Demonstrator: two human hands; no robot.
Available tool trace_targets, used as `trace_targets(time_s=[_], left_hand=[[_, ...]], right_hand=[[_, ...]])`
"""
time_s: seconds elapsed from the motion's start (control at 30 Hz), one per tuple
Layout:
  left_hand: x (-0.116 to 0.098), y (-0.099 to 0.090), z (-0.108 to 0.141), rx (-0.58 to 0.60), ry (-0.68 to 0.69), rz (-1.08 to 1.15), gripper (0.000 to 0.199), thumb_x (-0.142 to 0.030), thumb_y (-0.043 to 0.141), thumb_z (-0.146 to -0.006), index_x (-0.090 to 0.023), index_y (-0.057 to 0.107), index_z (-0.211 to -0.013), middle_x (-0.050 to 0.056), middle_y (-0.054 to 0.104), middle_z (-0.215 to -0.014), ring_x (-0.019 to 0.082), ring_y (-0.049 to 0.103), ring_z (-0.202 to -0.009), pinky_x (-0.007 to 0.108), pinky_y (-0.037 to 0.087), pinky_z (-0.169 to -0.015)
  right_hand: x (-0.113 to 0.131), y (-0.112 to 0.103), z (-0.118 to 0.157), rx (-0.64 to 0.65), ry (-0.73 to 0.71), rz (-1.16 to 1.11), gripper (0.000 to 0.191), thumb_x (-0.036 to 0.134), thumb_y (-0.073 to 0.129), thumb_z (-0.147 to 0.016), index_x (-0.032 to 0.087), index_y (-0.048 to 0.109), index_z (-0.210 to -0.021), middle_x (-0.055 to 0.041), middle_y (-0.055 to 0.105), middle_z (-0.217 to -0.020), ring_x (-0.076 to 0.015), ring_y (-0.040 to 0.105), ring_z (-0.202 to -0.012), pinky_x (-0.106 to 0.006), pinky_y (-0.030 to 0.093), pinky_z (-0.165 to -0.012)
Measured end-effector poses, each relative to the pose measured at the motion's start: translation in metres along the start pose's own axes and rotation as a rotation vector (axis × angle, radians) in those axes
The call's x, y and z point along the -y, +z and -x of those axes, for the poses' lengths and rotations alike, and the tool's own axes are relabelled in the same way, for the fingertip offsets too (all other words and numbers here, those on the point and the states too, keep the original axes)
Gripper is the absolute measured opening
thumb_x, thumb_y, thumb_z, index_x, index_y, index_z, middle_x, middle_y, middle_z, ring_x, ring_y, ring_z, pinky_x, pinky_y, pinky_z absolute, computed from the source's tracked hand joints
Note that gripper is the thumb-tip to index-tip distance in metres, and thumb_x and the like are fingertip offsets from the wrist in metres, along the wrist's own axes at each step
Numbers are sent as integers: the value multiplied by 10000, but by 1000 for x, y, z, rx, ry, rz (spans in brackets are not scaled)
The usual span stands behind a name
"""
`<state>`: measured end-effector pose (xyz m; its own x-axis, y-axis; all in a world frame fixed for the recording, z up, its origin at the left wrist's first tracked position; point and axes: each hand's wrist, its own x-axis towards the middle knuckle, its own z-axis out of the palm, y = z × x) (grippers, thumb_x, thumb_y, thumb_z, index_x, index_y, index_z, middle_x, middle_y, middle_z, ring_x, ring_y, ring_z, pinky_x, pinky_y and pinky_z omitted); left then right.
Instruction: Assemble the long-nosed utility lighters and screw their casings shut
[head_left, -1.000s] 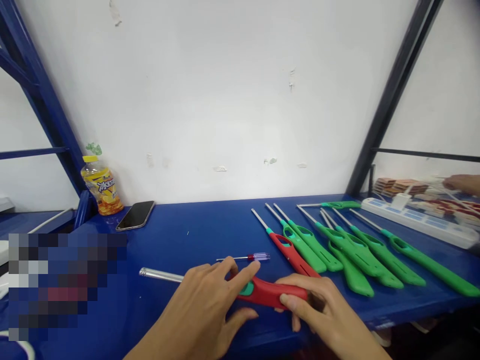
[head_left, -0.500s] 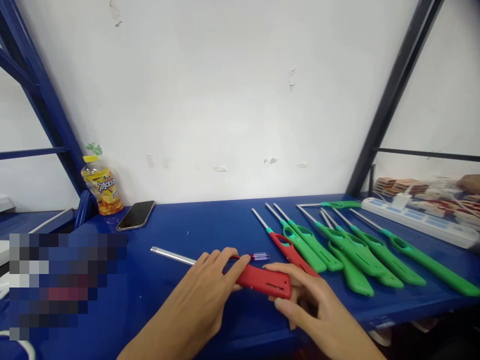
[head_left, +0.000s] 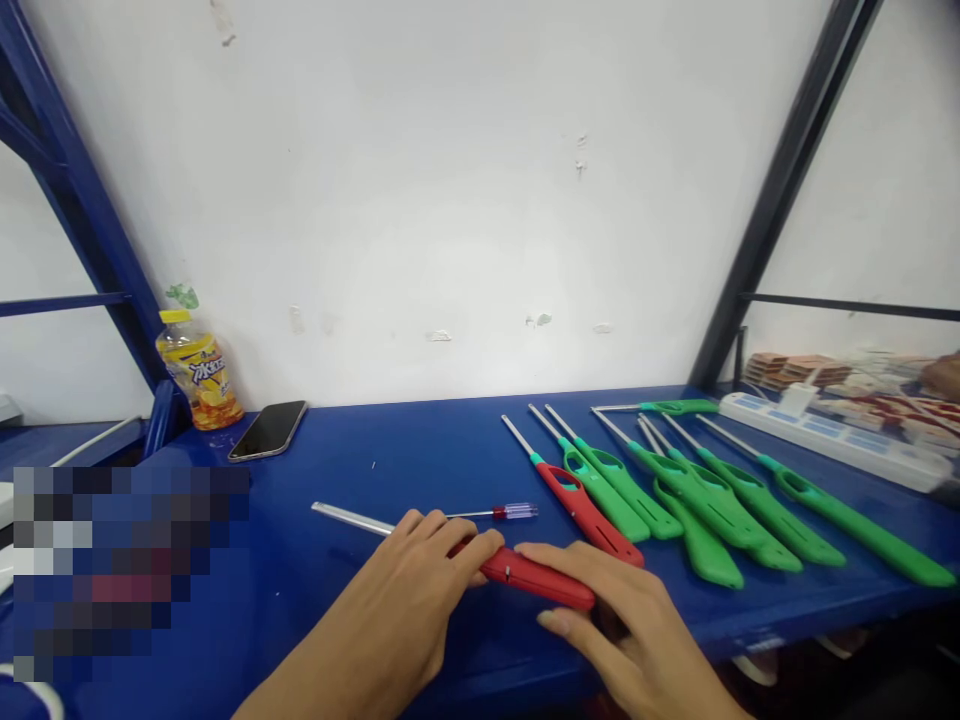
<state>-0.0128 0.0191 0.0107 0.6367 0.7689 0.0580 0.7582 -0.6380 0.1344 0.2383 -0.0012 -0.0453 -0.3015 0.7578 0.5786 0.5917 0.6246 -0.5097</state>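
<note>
A red stick lighter (head_left: 540, 577) with a long metal tube lies across both hands above the blue table, its tube pointing left. My left hand (head_left: 431, 565) is closed around its front part, covering the trigger area. At the rear end of the red handle is my right hand (head_left: 611, 610), its fingers over the top and its thumb low on the near side. The narrow edge of the handle faces up. Just behind the hands lies a screwdriver (head_left: 517, 511) with a clear purple handle. A second red stick lighter (head_left: 592, 515) rests to the right, next to several green stick lighters (head_left: 724, 505).
A phone (head_left: 268, 431) and a yellow-capped bottle (head_left: 199, 370) stand at the back left of the blue table (head_left: 360, 430). A white power strip (head_left: 832, 440) lies at the right, with piled parts behind it. White wall rises behind; dark posts flank both sides.
The red lighter has rolled in my hands, from its broad slotted side to its narrow edge. My right fingers now lie over its end, and the screwdriver shows more fully.
</note>
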Motion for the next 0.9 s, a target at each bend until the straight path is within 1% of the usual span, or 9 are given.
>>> trace_targets(time_s=[0.13, 0.23, 0.37, 0.53, 0.67, 0.73, 0.8, 0.83, 0.9], left_hand=[[1, 1, 0, 10, 1, 28, 757, 69, 398, -879, -298, 533, -1528, 69, 657, -1457, 315, 610, -1310, 642, 411, -1174], [0, -2, -1, 39, -7, 17, 738, 61, 419, -877, -268, 545, -1525, 87, 668, -1441, 331, 624, -1293, 633, 442, -1147], [2, -2, -2, 31, 5, -9, 641, 32, 452, -919, -223, 587, -1491, 119, 690, -1402, 343, 642, -1265, 582, 502, -1090], [8, 6, -5, -4, 26, -70, 517, -5, 483, -995, -225, 625, -1442, 138, 689, -1394, 337, 668, -1228, 544, 547, -1035], [9, 7, -5, 29, -14, -69, 506, -32, 518, -1014, -265, 621, -1452, 124, 684, -1396, 337, 674, -1229, 559, 557, -1033], [8, 5, -3, 51, -44, -59, 483, -63, 521, -1024, -263, 629, -1450, 129, 682, -1399, 349, 664, -1248, 573, 557, -1040], [7, 3, 4, 36, -43, -37, 505, -72, 494, -1022, -265, 613, -1473, 134, 660, -1435, 348, 636, -1300, 587, 533, -1083], [9, 2, 8, 16, -34, -21, 555, -55, 472, -1005, -273, 587, -1503, 131, 637, -1471, 338, 613, -1339, 589, 508, -1120], [17, 0, 15, -34, -39, 1, 726, 9, 427, -933, -303, 496, -1585, 111, 561, -1572, 308, 537, -1441, 587, 432, -1202]], right_hand=[[-2, 1, 3, 19, -76, 4, 351, 403, 559, -1099, 390, 656, -1436, -11, 822, -1166, -186, 802, -914, -209, 631, -744], [-3, 1, 3, 27, -99, -15, 371, 365, 544, -1108, 385, 631, -1468, -10, 820, -1130, -173, 794, -867, -206, 625, -733], [2, 1, 1, 98, -34, -40, 390, 376, 622, -1072, 391, 643, -1461, 3, 809, -1079, -182, 788, -891, -239, 623, -817], [10, 2, -1, 225, 104, 19, 385, 362, 661, -1043, 436, 676, -1421, 2, 772, -1236, -217, 777, -1035, -311, 611, -953], [13, 4, -5, 308, 126, 58, 409, 341, 634, -1053, 428, 651, -1453, -8, 743, -1342, -235, 762, -1122, -346, 596, -1020], [13, 3, -6, 333, 125, 79, 408, 338, 620, -1060, 412, 648, -1460, -15, 729, -1381, -243, 753, -1159, -359, 588, -1044], [14, 2, -7, 341, 115, 108, 407, 339, 608, -1065, 393, 648, -1466, -23, 721, -1404, -252, 748, -1181, -370, 588, -1053], [14, 1, -7, 342, 105, 127, 409, 340, 603, -1066, 386, 647, -1470, -26, 720, -1410, -256, 750, -1182, -375, 592, -1050], [15, -1, -7, 338, 78, 169, 422, 351, 612, -1059, 381, 643, -1479, -27, 724, -1413, -265, 757, -1178, -381, 609, -1025]])
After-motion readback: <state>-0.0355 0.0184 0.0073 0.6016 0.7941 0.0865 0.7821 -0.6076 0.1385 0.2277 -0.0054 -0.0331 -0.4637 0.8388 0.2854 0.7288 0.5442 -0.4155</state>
